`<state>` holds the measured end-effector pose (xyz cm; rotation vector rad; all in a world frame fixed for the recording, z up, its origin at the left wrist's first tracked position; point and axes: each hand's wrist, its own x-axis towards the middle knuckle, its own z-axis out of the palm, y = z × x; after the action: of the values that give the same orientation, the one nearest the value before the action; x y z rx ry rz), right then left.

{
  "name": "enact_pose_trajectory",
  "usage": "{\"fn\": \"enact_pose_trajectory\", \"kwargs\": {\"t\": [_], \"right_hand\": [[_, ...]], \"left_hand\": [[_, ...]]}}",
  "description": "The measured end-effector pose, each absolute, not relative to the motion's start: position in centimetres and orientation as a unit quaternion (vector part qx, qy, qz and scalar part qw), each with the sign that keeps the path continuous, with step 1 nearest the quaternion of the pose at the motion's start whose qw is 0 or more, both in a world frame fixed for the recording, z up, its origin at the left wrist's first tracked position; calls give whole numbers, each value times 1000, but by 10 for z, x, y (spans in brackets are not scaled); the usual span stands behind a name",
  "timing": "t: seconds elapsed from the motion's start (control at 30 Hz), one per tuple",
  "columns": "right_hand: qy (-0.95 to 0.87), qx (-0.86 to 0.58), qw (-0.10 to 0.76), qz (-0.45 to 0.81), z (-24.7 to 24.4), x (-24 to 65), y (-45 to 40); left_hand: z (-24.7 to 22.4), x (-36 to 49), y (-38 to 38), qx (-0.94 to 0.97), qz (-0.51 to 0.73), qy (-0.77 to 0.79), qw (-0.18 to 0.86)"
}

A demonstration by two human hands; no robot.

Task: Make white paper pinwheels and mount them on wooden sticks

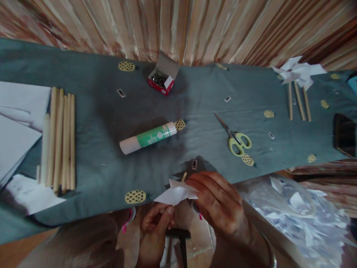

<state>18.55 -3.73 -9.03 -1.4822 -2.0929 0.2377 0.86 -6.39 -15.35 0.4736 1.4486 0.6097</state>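
A white paper pinwheel with folded blades is held at the table's near edge, between my two hands. My left hand is closed, thumb and fingers pinching at the pinwheel's lower side. On the right, my right hand curls over the pinwheel with its fingertips at the blades. The end of a short wooden stick pokes out behind the paper, beside the right fingertips; the rest of it is hidden. Beyond the hands lies a green and white glue stick. Scissors with yellow-green handles rest to its right.
An open red box of metal pins stands at the back. Rolled sticks and white paper sheets lie at left. Finished pinwheels on sticks and a dark phone are at right. A plastic bag of paper scraps sits below.
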Motion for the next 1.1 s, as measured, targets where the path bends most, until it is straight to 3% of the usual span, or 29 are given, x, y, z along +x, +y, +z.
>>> {"fn": "enact_pose_trajectory", "kwargs": {"t": [0.33, 0.7, 1.1], "right_hand": [[-776, -546, 294, 114, -92, 184, -36], [-605, -633, 335, 348, -82, 185, -17], [-565, -681, 217, 411, -77, 190, 8]], "left_hand": [[-155, 9, -63, 235, 270, 655, 666], [-141, 10, -55, 234, 272, 632, 687], [-120, 17, -48, 162, 254, 596, 744]]}}
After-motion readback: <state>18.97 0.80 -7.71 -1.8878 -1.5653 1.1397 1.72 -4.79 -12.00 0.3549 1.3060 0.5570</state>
